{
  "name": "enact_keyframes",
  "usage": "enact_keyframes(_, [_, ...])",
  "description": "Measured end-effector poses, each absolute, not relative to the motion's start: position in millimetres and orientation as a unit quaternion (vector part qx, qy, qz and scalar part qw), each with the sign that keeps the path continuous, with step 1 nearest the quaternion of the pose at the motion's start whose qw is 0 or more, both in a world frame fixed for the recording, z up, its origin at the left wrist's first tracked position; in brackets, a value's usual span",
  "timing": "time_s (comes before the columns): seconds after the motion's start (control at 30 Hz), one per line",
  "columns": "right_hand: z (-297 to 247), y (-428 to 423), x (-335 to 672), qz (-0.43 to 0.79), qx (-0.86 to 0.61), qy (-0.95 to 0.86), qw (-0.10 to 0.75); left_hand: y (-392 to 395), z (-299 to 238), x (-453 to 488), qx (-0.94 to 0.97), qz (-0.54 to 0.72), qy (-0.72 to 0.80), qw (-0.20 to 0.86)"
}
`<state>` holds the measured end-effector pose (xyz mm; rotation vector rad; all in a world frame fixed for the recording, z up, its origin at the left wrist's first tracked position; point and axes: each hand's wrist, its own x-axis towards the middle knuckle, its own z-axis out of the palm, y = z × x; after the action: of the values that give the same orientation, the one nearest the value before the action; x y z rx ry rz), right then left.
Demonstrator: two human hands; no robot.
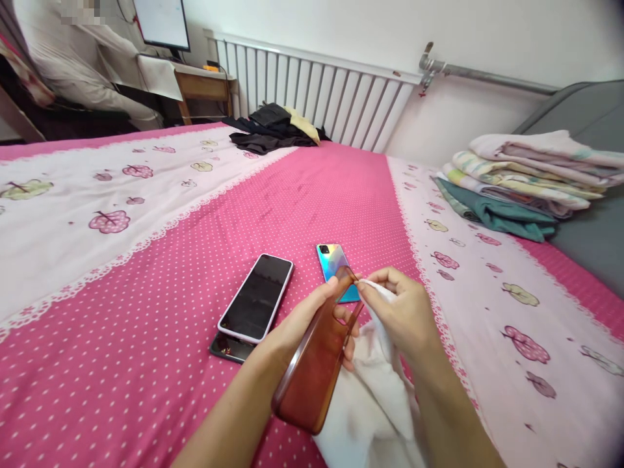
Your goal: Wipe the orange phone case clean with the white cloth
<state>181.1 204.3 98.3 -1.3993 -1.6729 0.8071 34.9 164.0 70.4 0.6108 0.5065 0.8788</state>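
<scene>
The left hand [305,315] is clamped on a translucent brown phone case [312,367], thumb along its near side edge and fingers curled behind and around it. The case is held tilted above the bed, its upper end pointing away from the person. The right hand [409,318] has thumb and fingers pinched together on a white cloth [375,396], pressing a fold of it against the rim at the case's upper end. The rest of the cloth hangs beneath the right hand and spreads in loose folds under and beside the case.

Just beyond the hands, a blue iridescent smartphone [330,258] lies back up, partly hidden by the case. To the left, a smartphone in a pale lilac case [257,299], screen up, rests overlapping a dark phone [231,348]. All three lie on a pink polka-dot bedsheet [160,338] with white printed panels.

Farther out, dark clothes [273,123] and a pale yellow garment [302,123] are heaped near a white radiator [316,84]. At the right, a stack of folded fabrics [531,175] sits against a grey headboard [597,136]. At the far left, a seated person [63,65] is beside a monitor [163,23] on a tabletop [197,67].
</scene>
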Motion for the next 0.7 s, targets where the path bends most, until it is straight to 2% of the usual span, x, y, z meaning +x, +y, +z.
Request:
enact_keyframes(0.2, [100.3, 200.9, 180.6, 0.374, -0.512, -0.648, 0.422, 159.7, 69.0, 34.8, 0.267, 0.375, 0.269, 0.846])
enact_keyframes(0.37, [98.1, 199.5, 181.4, 0.348, -0.504, -0.659, 0.437, 157.2, 69.0, 35.0, 0.292, 0.344, 0.273, 0.849])
enact_keyframes(0.57, [98.2, 202.3, 182.1, 0.254, -0.524, -0.745, 0.325, 160.2, 71.2, 28.5, 0.292, 0.354, 0.241, 0.855])
enact_keyframes(0.7, [98.4, 204.8, 186.2, 0.211, -0.549, -0.741, 0.324, 166.3, 67.0, 25.6, 0.345, 0.371, 0.214, 0.835])
